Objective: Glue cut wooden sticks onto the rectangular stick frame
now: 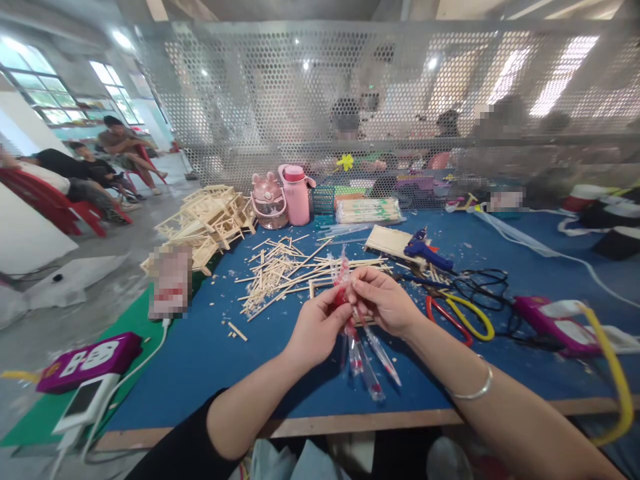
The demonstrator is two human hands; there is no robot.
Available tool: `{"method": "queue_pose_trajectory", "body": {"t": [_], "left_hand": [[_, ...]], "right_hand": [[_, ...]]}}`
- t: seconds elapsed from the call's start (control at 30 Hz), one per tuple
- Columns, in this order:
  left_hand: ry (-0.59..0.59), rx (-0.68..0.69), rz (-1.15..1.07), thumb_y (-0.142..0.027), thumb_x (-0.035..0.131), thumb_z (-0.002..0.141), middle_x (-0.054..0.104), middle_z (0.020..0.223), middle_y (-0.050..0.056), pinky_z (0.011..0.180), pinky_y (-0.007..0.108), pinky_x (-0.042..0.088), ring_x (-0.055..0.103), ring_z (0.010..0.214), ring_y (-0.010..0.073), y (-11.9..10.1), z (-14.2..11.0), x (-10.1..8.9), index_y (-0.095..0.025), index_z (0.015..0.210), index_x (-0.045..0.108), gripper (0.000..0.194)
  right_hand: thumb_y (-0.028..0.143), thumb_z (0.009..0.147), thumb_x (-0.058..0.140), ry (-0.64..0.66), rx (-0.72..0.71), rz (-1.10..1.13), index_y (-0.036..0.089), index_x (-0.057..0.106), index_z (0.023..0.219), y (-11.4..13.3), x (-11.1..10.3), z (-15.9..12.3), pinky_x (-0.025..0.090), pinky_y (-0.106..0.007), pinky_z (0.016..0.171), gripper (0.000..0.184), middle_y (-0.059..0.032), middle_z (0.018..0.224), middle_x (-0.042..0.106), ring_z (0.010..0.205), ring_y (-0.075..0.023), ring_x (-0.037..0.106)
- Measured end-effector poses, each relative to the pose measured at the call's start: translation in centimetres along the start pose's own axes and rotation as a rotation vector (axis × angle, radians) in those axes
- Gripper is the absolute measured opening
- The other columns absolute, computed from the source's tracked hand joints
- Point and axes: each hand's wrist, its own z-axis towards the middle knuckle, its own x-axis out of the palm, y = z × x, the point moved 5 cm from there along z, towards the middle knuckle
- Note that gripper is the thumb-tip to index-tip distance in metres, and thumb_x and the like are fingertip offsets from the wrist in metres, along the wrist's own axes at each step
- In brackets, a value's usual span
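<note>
Above the blue table my left hand (317, 327) is closed, pinching a bunch of narrow clear plastic wrappers (356, 353) with red parts. My right hand (385, 303) meets it at the top of the bunch, its fingers pressed on the same plastic. The wrapper ends hang below both hands toward the table's front edge. What lies inside the plastic, if anything, I cannot make out. Thin wooden sticks (280, 273) are strewn just beyond my hands. To the right of my right hand lie scissors (467, 317) with one red and one yellow handle loop.
A blue glue gun (427, 252) rests by a small wooden panel (393, 243). Stacked wooden frames (215, 220) stand at the back left, beside a pink bottle (299, 200). Purple power strips (90, 363) lie at both sides. A perforated metal screen (300, 107) closes off the back.
</note>
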Motion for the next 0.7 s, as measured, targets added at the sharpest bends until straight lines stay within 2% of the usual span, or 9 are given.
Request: {"method": "queue_pose_trajectory", "body": {"t": [0.13,0.23,0.3,0.43,0.5,0.6,0.7], "left_hand": [[-0.072,0.071,0.121,-0.024,0.050,0.085,0.065,0.088,0.004,0.070,0.024,0.045,0.057,0.076,0.0157,-0.8,0.0,-0.2,-0.017,0.104,0.064,0.024],[-0.045,0.132,0.215,-0.027,0.042,0.089,0.062,0.081,0.003,0.069,0.025,0.043,0.054,0.072,0.0151,-1.3,-0.2,0.1,-0.016,0.093,0.064,0.025],[-0.012,0.160,0.270,-0.029,0.043,0.089,0.062,0.083,0.004,0.072,0.027,0.043,0.054,0.076,0.0164,-1.4,-0.3,0.3,-0.016,0.092,0.062,0.024],[0.069,0.123,0.269,-0.029,0.057,0.081,0.063,0.096,0.007,0.078,0.031,0.044,0.056,0.086,0.0199,-0.8,-0.2,0.5,-0.017,0.101,0.060,0.023],[0.112,0.085,0.217,-0.027,0.060,0.078,0.063,0.091,0.006,0.077,0.030,0.044,0.056,0.082,0.0194,-0.5,-0.2,0.6,-0.017,0.100,0.060,0.024],[0.112,0.042,0.095,-0.027,0.058,0.079,0.061,0.081,0.003,0.071,0.028,0.045,0.055,0.074,0.0163,-0.3,-0.1,0.5,-0.017,0.099,0.061,0.022],[0.102,-0.015,-0.062,-0.026,0.056,0.082,0.055,0.074,0.000,0.063,0.023,0.043,0.049,0.063,0.0112,-0.1,0.0,0.7,-0.018,0.109,0.056,0.029]], "right_hand": [[0.034,0.071,0.071,-0.168,0.008,0.025,0.017,0.055,0.073,-0.6,-0.3,0.3,0.030,-0.014,0.036,0.024,0.0050,0.057,0.059,0.037,-0.0021,0.041],[0.035,0.070,0.071,-0.210,-0.014,-0.035,0.017,0.056,0.075,-0.8,0.0,0.1,0.033,-0.015,0.036,0.024,0.0053,0.053,0.057,0.037,-0.0038,0.043],[0.036,0.071,0.071,-0.197,-0.015,-0.074,0.017,0.056,0.075,-0.8,0.3,-0.2,0.035,-0.016,0.038,0.024,0.0052,0.054,0.057,0.039,-0.0048,0.044],[0.035,0.069,0.072,-0.157,0.013,-0.129,0.018,0.056,0.074,-0.5,0.9,-0.6,0.039,-0.019,0.044,0.024,0.0048,0.057,0.056,0.048,-0.0069,0.048],[0.035,0.068,0.072,-0.134,0.025,-0.119,0.018,0.055,0.074,-0.3,0.9,-0.6,0.039,-0.019,0.045,0.025,0.0052,0.057,0.054,0.049,-0.0069,0.047],[0.035,0.073,0.068,-0.091,0.003,-0.095,0.018,0.052,0.075,-0.1,0.9,-0.4,0.031,-0.017,0.042,0.023,0.0070,0.053,0.049,0.044,-0.0046,0.038],[0.034,0.079,0.063,-0.044,-0.046,-0.080,0.018,0.050,0.078,0.2,0.9,-0.4,0.026,-0.016,0.040,0.020,0.0080,0.051,0.047,0.041,-0.0036,0.032]]}}
